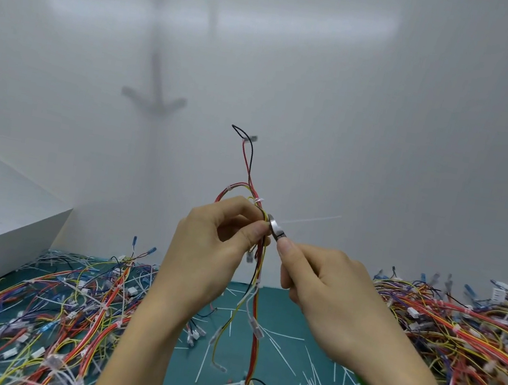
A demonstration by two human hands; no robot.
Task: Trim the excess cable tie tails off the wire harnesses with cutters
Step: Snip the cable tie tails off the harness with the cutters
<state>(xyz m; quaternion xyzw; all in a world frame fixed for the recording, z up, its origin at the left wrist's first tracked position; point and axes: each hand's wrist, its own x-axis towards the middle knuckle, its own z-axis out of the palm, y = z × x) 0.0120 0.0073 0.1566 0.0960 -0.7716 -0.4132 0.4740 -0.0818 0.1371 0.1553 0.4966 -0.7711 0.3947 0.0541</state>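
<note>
Both hands work above the table (pixel 286 317). The left hand (pixel 203 251) pinches the upright wire harness (pixel 255 325) in its fingers, and the right hand (pixel 323 290) grips the cutters (pixel 275 229) against the cable tie tail (pixel 311 219). Blades angled inward could nick wire insulation.

Soft even light, wide-angle edge distortion

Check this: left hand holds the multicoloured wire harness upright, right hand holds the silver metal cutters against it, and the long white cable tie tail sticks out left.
One slip: the head view shows the long white cable tie tail sticking out right, past the silver metal cutters. The left hand on the upright multicoloured wire harness and right hand on the cutters are correct.
</note>
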